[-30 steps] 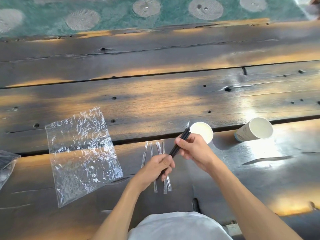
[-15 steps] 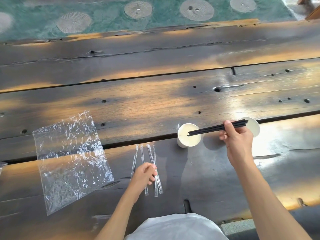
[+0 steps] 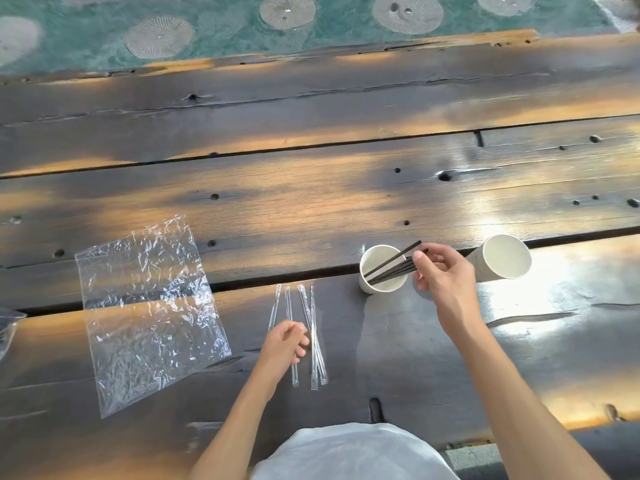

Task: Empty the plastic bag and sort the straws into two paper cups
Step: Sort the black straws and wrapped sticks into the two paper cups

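A flat, crinkled clear plastic bag [image 3: 149, 313] lies empty on the dark wooden table at the left. Several clear wrapped straws [image 3: 313, 327] lie side by side in front of me. My left hand [image 3: 284, 342] rests on their near ends with its fingers curled loosely. Right of the straws stands a white paper cup [image 3: 375, 287]. My right hand [image 3: 441, 271] pinches a bundle of black straws [image 3: 393, 268] whose lower ends sit inside that cup. A second paper cup [image 3: 502, 261] stands just beyond, to the right of my right hand.
The table [image 3: 311, 202] is made of wide dark planks with deep gaps between them. Another piece of clear plastic [image 3: 7, 327] pokes in at the left edge. Beyond the far table edge is a green patterned floor [image 3: 221, 26].
My right hand carried the black straws out to the right, then came back and lowered their ends into the left cup. My left hand let go of them and settled on the clear straws.
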